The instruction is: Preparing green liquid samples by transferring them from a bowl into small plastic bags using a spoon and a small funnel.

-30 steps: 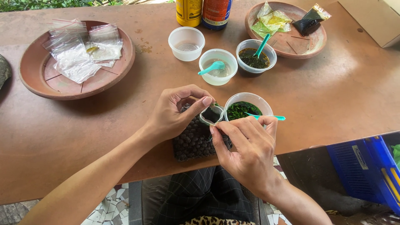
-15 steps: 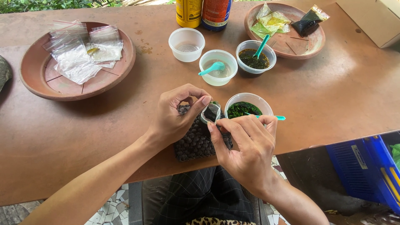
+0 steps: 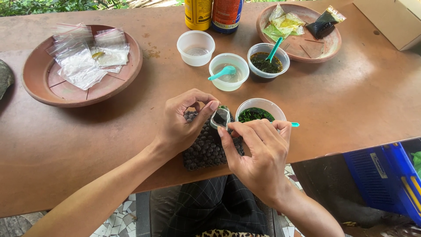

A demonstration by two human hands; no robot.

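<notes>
My left hand (image 3: 184, 120) and my right hand (image 3: 258, 151) both pinch a small clear plastic bag (image 3: 220, 117) with something dark green inside, held upright over a dark woven mat (image 3: 206, 147) at the table's near edge. Thumb and forefinger of each hand grip the bag's top. Right beside it stands a clear cup of dark green plants (image 3: 258, 113) with a teal spoon handle (image 3: 294, 124) sticking out past my right hand.
Farther back stand an empty clear cup (image 3: 195, 47), a cup with a teal spoon (image 3: 228, 72) and a cup of dark liquid (image 3: 268, 60). A clay dish of empty bags (image 3: 81, 66) lies left, another clay dish (image 3: 302, 33) back right. Two bottles (image 3: 212, 13), a cardboard box (image 3: 392, 19), a blue crate (image 3: 386, 175).
Both hands stay at the small bag over the mat; the fingers have shifted slightly along its top. Nothing else has moved.
</notes>
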